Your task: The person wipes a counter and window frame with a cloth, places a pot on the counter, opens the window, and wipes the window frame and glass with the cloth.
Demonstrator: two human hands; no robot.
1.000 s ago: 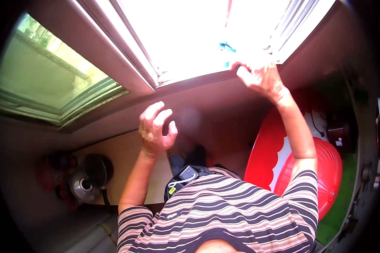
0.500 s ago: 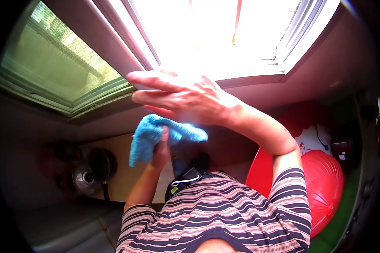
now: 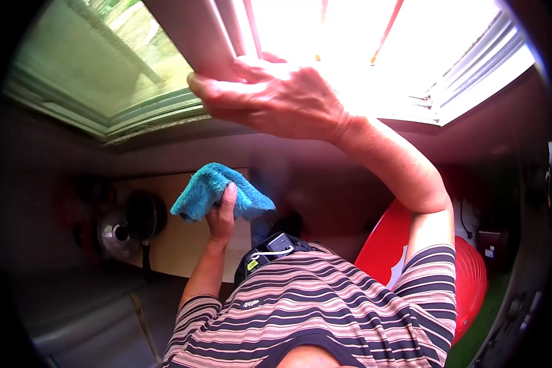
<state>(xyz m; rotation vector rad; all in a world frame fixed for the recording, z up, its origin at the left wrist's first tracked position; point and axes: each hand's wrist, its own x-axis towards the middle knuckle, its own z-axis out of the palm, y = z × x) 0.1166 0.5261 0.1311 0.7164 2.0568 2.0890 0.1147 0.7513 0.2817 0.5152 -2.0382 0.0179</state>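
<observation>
My left hand [image 3: 222,214] is closed on a fluffy blue cloth [image 3: 211,184], which drapes over its fingers, thumb in front. Above it, my right hand [image 3: 282,95] is at the lower end of the window frame [image 3: 193,34]. Its fingers lie close together across the frame, with the fingertips at the left edge and the thumb on the other side. The palm side is hidden from me. To the left of the frame is a screened window pane [image 3: 98,67]; bright glare fills the opening on the right.
Below on the left, a dark pan [image 3: 144,214] and a shiny metal lid [image 3: 118,236] sit by a pale wooden surface [image 3: 178,245]. A red rounded object [image 3: 469,276] is at the right. A black waist pouch [image 3: 282,245] with a white cable is at my front.
My right hand has moved up onto the window frame, and its spread fingers have come together. The left hand has lowered slightly leftward with the blue cloth. The view has shifted.
</observation>
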